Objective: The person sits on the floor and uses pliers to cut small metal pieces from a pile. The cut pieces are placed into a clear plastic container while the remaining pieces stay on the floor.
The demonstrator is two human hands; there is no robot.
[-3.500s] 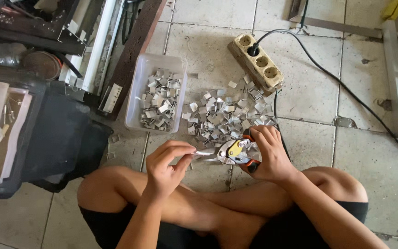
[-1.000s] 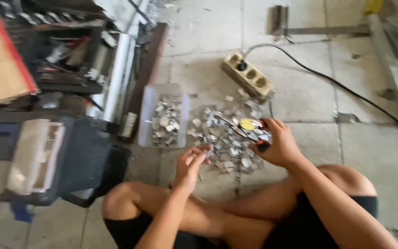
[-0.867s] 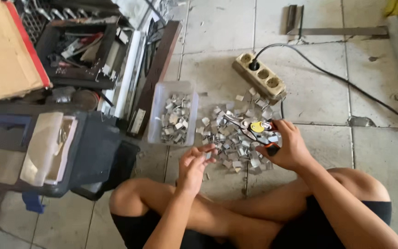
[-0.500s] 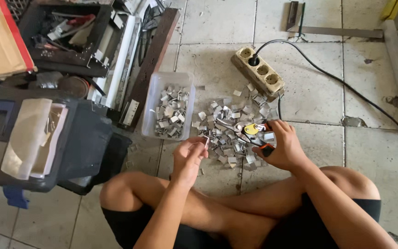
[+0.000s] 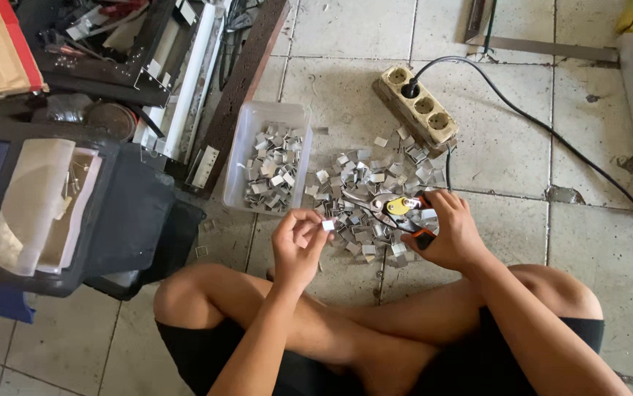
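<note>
Metal clip [image 5: 327, 225], small and square, sits pinched between the fingertips of the left hand [image 5: 298, 246], held up just above the near edge of the loose pile of clips [image 5: 375, 194] on the tiled floor [image 5: 522, 169]. The right hand [image 5: 452, 235] is closed around the orange handles of a pair of pliers [image 5: 386, 207], whose metal nose points left across the pile toward the left hand. A clear plastic tub [image 5: 268, 165], partly filled with more clips, stands just left of the pile. Beyond the pile lies a beige power strip [image 5: 419, 106] with a black cable plugged in. The person sits cross-legged, knees close under both hands. A dark toolbox [image 5: 74, 209] stands at the left.
</note>
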